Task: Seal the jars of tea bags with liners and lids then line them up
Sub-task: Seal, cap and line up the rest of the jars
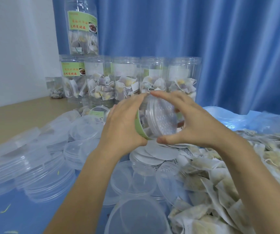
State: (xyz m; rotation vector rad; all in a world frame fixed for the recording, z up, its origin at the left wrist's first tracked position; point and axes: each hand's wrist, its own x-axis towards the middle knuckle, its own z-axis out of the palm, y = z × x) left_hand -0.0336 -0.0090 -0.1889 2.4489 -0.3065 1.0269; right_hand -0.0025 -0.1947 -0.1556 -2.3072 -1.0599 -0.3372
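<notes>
Loose lids (39, 168) left of tea bags (220, 183)

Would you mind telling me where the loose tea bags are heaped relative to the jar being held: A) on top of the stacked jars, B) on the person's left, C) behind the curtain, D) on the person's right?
D: the loose tea bags are heaped on the right, below the right hand on the held jar.
</notes>
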